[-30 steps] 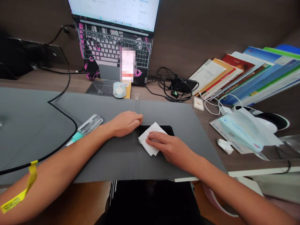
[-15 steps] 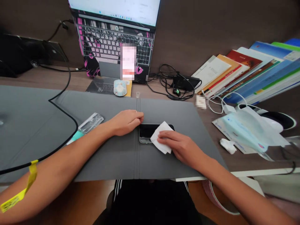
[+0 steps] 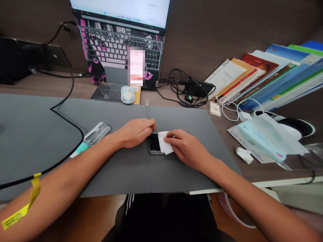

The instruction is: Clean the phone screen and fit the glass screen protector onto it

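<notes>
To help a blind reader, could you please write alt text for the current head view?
A right hand holds a white tissue over a smartphone on a gray desk mat, the left hand nearby. Beyond are an open laptop and a computer mouse.

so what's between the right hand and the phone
A white tissue lies there: the right hand holds it over part of the phone, as the head view shows.

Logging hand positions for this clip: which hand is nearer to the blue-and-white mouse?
Left. The left hand is on the person's side of the mouse, slightly to its right; the right hand is farther away and farther right, holding a white tissue over the phone.
</notes>
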